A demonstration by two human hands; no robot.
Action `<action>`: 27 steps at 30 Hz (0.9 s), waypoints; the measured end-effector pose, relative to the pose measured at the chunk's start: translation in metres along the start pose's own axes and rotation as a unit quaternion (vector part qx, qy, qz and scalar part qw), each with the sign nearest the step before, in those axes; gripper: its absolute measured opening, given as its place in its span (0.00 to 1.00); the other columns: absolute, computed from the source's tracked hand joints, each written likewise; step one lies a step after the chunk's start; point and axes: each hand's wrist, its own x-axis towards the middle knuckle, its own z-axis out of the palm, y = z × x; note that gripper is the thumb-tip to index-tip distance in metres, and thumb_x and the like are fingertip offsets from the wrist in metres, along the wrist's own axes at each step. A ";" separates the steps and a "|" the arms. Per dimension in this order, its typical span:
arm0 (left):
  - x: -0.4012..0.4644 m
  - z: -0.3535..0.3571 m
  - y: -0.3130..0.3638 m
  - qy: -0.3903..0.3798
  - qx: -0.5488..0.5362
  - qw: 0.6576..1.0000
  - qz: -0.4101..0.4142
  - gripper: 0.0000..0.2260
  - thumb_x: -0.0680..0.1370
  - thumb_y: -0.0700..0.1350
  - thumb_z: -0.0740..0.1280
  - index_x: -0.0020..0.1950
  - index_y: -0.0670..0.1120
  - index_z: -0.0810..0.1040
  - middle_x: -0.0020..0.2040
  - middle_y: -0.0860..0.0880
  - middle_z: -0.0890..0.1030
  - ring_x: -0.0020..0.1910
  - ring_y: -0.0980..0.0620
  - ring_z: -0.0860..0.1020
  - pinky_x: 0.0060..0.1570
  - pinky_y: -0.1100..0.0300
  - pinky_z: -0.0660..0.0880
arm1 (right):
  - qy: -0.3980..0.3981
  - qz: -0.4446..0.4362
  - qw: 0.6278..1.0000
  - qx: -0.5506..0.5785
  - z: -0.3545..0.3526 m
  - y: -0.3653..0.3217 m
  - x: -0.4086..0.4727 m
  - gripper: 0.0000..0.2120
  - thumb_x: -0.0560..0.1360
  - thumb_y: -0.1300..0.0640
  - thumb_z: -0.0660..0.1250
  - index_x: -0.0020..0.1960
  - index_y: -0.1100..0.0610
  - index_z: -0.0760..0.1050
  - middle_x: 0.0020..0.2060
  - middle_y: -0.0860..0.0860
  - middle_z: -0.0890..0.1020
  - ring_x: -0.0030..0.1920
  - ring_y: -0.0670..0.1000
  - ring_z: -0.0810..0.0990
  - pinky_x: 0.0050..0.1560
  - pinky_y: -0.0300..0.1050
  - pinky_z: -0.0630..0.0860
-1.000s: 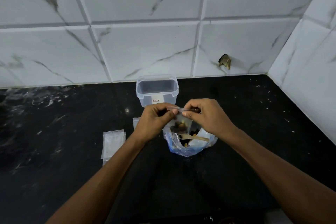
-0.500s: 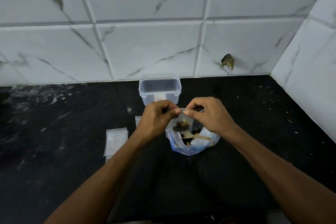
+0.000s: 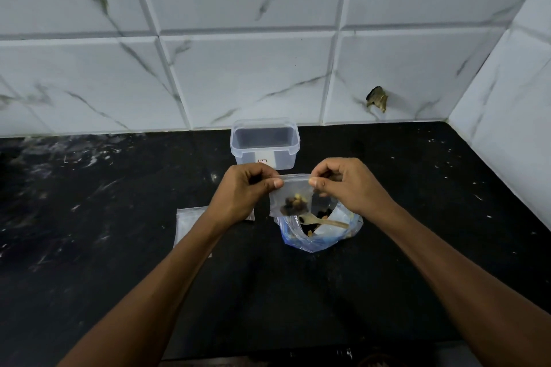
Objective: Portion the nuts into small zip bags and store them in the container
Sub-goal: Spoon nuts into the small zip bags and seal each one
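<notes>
A small clear zip bag point(image 3: 290, 195) with a clump of nuts at its bottom hangs in the air between my hands. My left hand point(image 3: 243, 192) pinches its top left corner and my right hand point(image 3: 347, 183) pinches its top right corner. Below it on the black counter sits a larger open plastic bag of nuts point(image 3: 320, 228) with a wooden spoon point(image 3: 325, 220) lying in it. A clear plastic container point(image 3: 264, 141) without a lid stands behind, near the wall, and looks empty.
A stack of flat empty zip bags point(image 3: 187, 225) lies on the counter point(image 3: 119, 202) left of my left forearm. White marble tiles form the back wall point(image 3: 238, 68) and the right side wall point(image 3: 512, 128).
My hands have drawn a little apart along the small bag's top edge, so more of the strip shows between them. The bag hangs flatter.
</notes>
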 end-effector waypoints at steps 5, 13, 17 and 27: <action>-0.003 -0.011 -0.007 0.005 0.044 0.999 -0.007 0.06 0.76 0.41 0.70 0.42 0.51 0.82 0.40 0.54 0.84 0.42 0.57 0.82 0.44 0.66 0.78 | -0.013 0.017 0.998 0.056 0.010 -0.002 0.002 0.03 0.75 0.62 0.69 0.44 0.56 0.80 0.39 0.52 0.84 0.39 0.47 0.85 0.39 0.40 0.82; -0.016 -0.032 -0.025 0.037 0.043 0.995 -0.078 0.04 0.79 0.40 0.67 0.45 0.45 0.81 0.40 0.48 0.83 0.39 0.56 0.82 0.40 0.64 0.78 | -0.031 0.097 0.988 0.117 0.060 -0.007 0.018 0.05 0.77 0.61 0.66 0.43 0.56 0.76 0.41 0.53 0.83 0.41 0.51 0.85 0.40 0.48 0.83; -0.025 -0.042 -0.046 0.041 0.008 0.982 -0.182 0.06 0.81 0.39 0.64 0.49 0.44 0.80 0.44 0.45 0.82 0.43 0.50 0.82 0.41 0.58 0.80 | -0.066 0.199 0.965 0.158 0.097 -0.006 0.032 0.03 0.78 0.61 0.64 0.45 0.57 0.75 0.46 0.58 0.82 0.43 0.54 0.85 0.41 0.49 0.84; -0.015 -0.047 -0.108 0.110 0.000 0.942 -0.316 0.05 0.78 0.40 0.69 0.44 0.42 0.81 0.47 0.39 0.85 0.42 0.42 0.83 0.46 0.42 0.82 | -0.054 0.336 0.935 0.103 0.165 0.009 0.066 0.05 0.77 0.65 0.63 0.49 0.61 0.77 0.53 0.61 0.80 0.47 0.60 0.84 0.43 0.55 0.83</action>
